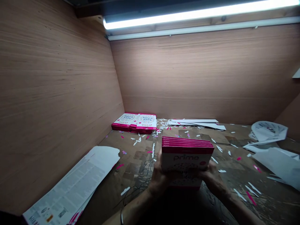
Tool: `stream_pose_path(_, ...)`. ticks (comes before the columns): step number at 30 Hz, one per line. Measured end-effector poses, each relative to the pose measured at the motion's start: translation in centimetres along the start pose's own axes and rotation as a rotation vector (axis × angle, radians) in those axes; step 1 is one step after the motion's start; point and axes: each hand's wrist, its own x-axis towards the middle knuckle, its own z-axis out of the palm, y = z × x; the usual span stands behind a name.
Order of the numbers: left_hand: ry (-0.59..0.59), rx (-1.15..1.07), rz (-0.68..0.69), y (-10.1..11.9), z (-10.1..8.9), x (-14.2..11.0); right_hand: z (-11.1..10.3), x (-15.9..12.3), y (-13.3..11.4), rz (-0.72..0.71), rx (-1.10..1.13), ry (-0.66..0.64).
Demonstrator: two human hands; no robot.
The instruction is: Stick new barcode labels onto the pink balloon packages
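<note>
Gripping stacked cartons (187,157); both hands (159,175) (210,172)

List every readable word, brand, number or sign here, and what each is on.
"primo": front of the held carton stack
"appy", "day": same front, dim, partly hidden
"primo", "happy birthday": cartons at the back, upside down
Too small or blurred: print on the left sheets and pink badges

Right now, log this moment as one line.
held: primo cartons | left hand: left side | right hand: right side | back-left: carton stack | near left: printed sheets
</note>
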Motion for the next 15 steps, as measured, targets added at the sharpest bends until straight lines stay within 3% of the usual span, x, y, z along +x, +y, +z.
stream_pose_path(6, 0.018, -0.026, -0.047, -1.0, -0.5, -0.8, 0.4, -0.9, 0.2, 0.005, -0.007, 0.03)
stream_pose_path(10, -0.004, -0.102, -0.097, -1.9, -0.7, -1.0, 0.0, -1.2, -0.1, 0.015, 0.009, -0.078)
stream_pose_path(12, 0.006, -0.111, -0.101, -2.0, -0.7, -0.9, -0.8, -1.4, -0.3, -0.083, 0.015, -0.063)
stream_pose_path(15, 0.068, -0.045, -0.096, -1.9, -0.7, -0.8, -2.2, -1.8, -1.0, -0.31, -0.007, 0.068)
